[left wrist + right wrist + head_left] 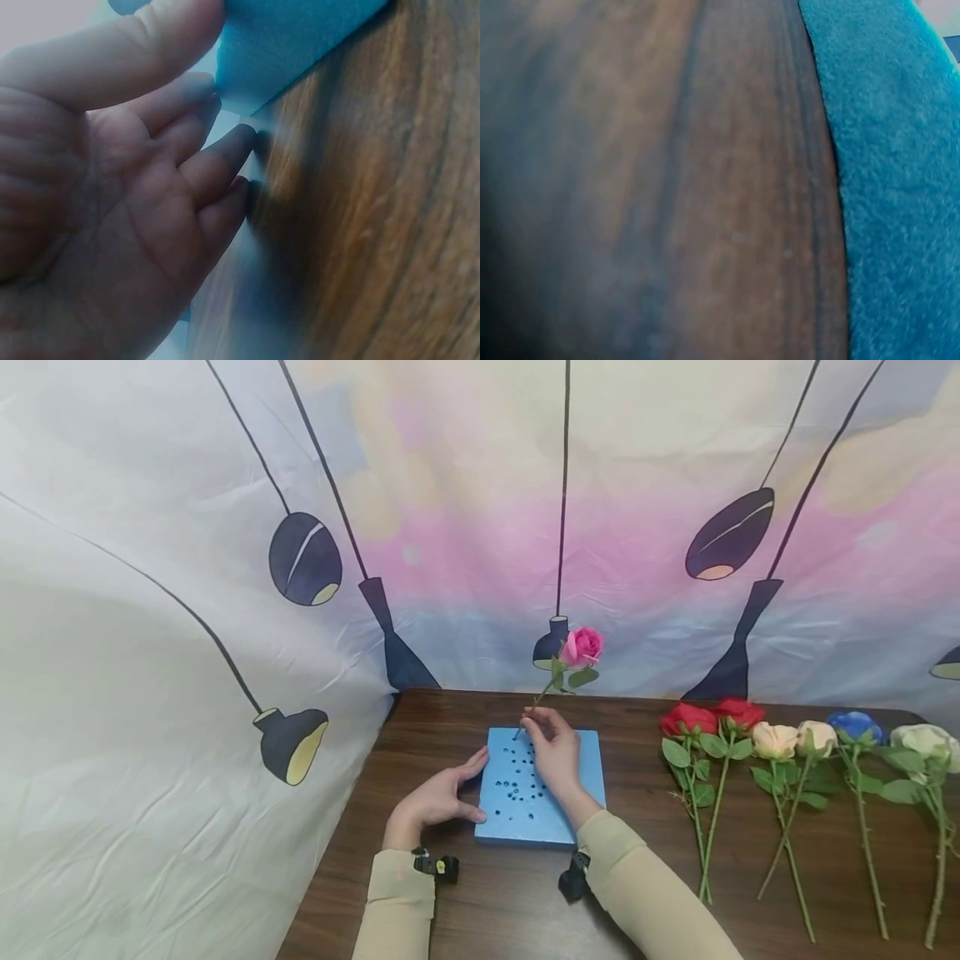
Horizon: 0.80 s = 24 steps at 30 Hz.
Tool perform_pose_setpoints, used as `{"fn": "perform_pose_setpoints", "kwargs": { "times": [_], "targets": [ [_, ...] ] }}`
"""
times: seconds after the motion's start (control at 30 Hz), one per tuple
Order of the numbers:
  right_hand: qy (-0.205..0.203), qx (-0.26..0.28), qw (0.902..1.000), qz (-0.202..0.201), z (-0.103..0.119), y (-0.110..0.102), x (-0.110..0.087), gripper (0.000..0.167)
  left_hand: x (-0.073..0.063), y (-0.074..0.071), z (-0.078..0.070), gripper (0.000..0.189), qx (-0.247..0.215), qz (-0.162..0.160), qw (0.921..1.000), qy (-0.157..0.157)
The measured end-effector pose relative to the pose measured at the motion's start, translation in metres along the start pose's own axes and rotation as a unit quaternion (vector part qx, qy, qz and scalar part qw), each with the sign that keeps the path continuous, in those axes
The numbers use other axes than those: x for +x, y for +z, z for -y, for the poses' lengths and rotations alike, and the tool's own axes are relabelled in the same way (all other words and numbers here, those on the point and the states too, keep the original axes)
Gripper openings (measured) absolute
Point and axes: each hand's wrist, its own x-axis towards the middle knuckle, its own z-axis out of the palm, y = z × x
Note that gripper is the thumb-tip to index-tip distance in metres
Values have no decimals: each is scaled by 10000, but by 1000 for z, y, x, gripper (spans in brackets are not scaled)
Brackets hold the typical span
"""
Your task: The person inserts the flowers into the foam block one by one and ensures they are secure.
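A light blue foam block [590,768] dotted with several small holes lies flat on the table. My right hand [558,760] pinches the stem of a pink rose [583,647] over the block's far part. The bloom leans up to the right, and the stem's lower end meets the block near its far left; whether it sits in a hole I cannot tell. My left hand [438,795] rests against the block's left side, thumb by the near corner and fingers extended toward the far one. The left wrist view shows its fingers [217,169] loosely bent beside the blue foam [292,45].
On the right of the brown wooden table [630,877] lie red roses [690,720], cream roses [776,741], a blue rose [857,727] and a whitish rose [922,740], stems toward me. A printed cloth [480,527] hangs behind the table and along the left.
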Motion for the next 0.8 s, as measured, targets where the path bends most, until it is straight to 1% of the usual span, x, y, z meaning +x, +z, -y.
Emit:
{"fn": "perform_pose_setpoints", "kwargs": {
  "times": [0.13, 0.27, 0.4, 0.5, 0.8],
  "targets": [
    [38, -81, 10000, 12, -1, 0, 1, 15, 0, 0, 0, 103, 23, 2, 10000, -55],
    [83, -232, 9997, -28, -1, 0, 1, 18, -1, 1, -1, 103, 19, -8, 9999, -115],
    [179, -398, 9990, -10, -3, 0, 1, 21, -1, 1, 0, 102, -1, -8, 10000, -78],
    [213, -412, 9989, 16, -3, 0, 2, 23, -1, 1, 0, 102, -10, -5, 10000, -38],
    [249, -361, 9990, 4, -2, 2, 2, 45, 0, 1, 1, 102, -19, 13, 10000, -19]
  ]
}}
